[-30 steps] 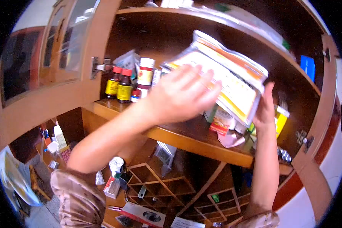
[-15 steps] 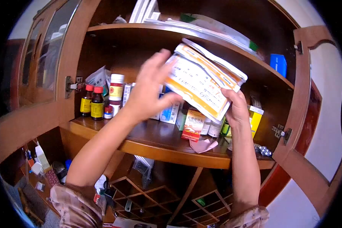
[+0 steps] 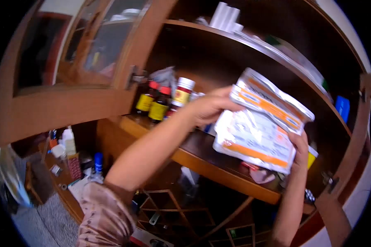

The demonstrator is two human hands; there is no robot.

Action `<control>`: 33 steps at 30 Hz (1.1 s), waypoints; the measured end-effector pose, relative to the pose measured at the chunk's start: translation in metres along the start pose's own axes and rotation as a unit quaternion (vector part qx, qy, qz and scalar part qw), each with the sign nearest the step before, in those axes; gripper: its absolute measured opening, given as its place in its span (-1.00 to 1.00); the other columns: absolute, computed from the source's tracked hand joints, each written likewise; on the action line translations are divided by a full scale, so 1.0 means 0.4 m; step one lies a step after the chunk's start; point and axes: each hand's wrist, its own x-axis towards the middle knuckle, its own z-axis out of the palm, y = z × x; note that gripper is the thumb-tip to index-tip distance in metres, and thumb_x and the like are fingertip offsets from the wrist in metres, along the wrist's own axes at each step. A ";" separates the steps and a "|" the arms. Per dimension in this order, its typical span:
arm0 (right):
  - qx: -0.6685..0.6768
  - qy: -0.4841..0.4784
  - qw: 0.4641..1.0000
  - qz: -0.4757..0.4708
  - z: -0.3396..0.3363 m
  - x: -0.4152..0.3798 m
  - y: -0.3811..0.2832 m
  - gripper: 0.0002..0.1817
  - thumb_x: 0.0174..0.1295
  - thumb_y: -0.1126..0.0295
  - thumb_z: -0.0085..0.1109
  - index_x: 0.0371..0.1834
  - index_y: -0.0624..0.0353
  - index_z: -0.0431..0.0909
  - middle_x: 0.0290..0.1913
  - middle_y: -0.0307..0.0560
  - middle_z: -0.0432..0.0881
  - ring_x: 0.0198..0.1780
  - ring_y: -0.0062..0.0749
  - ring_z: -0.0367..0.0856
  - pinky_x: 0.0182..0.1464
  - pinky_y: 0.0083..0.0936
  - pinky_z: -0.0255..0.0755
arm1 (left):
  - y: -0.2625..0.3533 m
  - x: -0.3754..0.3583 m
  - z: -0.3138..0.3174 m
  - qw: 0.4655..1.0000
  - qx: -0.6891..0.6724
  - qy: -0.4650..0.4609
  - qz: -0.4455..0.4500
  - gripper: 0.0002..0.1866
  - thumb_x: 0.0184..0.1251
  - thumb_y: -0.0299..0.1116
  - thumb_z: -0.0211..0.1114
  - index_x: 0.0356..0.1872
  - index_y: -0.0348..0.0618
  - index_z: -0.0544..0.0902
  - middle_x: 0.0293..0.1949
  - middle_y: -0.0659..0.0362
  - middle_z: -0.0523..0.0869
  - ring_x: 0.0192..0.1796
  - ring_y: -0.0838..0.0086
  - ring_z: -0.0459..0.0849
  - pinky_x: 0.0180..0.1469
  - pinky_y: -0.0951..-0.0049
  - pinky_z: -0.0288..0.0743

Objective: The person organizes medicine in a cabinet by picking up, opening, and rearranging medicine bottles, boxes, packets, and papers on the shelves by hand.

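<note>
Motion blur makes the print on the foil packets (image 3: pixel 259 127) unreadable. They hide the right hand's (image 3: pixel 299 150) palm and the boxes behind on the shelf (image 3: pixel 202 158).

From my remote feed: a wooden cabinet shelf (image 3: pixel 218 164) carries two dark bottles with red caps and yellow labels (image 3: pixel 152 105) at its left end, a white-capped bottle (image 3: pixel 182 92) just beside them. A pink scrap (image 3: pixel 261 176) lies near the front edge toward the right, with a yellow box (image 3: pixel 311 156) behind it. The upper shelf (image 3: pixel 251 41) bears white upright items (image 3: pixel 224 17).
</note>
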 end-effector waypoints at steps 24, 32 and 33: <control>-0.177 -0.005 0.982 -0.061 -0.089 0.029 0.051 -0.68 0.16 0.57 0.16 0.02 0.23 0.48 -0.19 -0.13 0.57 -0.27 -0.57 0.56 -0.22 -0.64 0.49 | -0.011 -0.012 -0.020 0.985 0.170 0.029 0.011 -0.89 0.29 -0.48 0.14 -0.33 -0.23 0.64 -0.31 0.18 0.69 -0.26 0.59 0.64 -0.16 0.61 0.51; -0.226 0.021 0.968 -0.109 0.003 0.023 -0.005 -0.88 0.19 0.57 0.11 -0.25 0.29 0.61 -0.27 -0.18 0.64 -0.30 -0.65 0.55 -0.24 -0.72 0.42 | 0.086 -0.094 0.032 0.995 0.063 0.080 0.020 -0.10 0.13 0.07 0.30 0.39 -0.23 0.16 0.19 -0.31 0.38 0.21 0.05 0.47 0.10 0.10 0.53; -0.264 -0.005 0.954 -0.143 0.041 0.026 -0.020 -0.86 0.17 0.57 0.11 -0.24 0.28 0.63 -0.25 -0.18 0.64 -0.28 -0.64 0.55 -0.23 -0.72 0.43 | 0.097 -0.105 0.054 0.986 0.113 0.118 0.029 -0.08 0.11 0.14 0.29 0.37 -0.24 0.19 0.20 -0.28 0.39 0.23 0.07 0.44 0.14 0.09 0.50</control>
